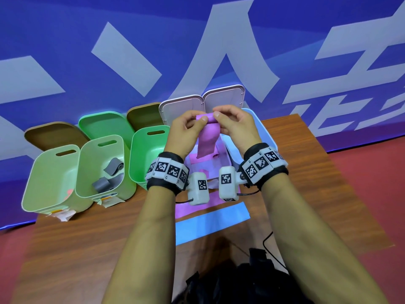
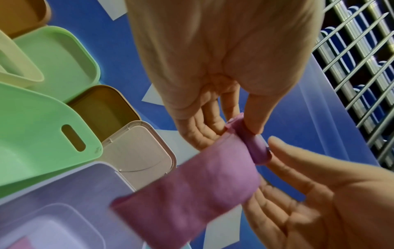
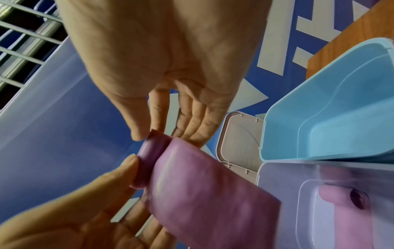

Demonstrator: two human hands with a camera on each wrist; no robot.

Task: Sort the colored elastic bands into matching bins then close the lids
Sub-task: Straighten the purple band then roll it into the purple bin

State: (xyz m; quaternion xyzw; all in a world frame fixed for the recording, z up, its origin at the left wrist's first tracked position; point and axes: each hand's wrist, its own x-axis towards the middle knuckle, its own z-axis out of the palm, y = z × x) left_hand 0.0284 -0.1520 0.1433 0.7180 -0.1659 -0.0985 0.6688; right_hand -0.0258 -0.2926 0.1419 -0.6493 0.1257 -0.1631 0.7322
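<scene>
A blue band (image 1: 211,219) is lying flat on the near desk (image 1: 92,249), waiting. Beyond it, the left hand (image 1: 186,130) and right hand (image 1: 236,126) are pinching a pink band (image 1: 207,137), half-rolled, above the lilac bin (image 1: 229,160). If either thumb is slipping, the roll is likely springing loose, maybe missing the bin.

A wood-grain table (image 1: 306,194) stands on a red floor (image 1: 372,172). At its far edge hangs a blue banner (image 1: 65,29) with large pale characters. A metal grille (image 2: 362,67) shows overhead in the wrist views.
</scene>
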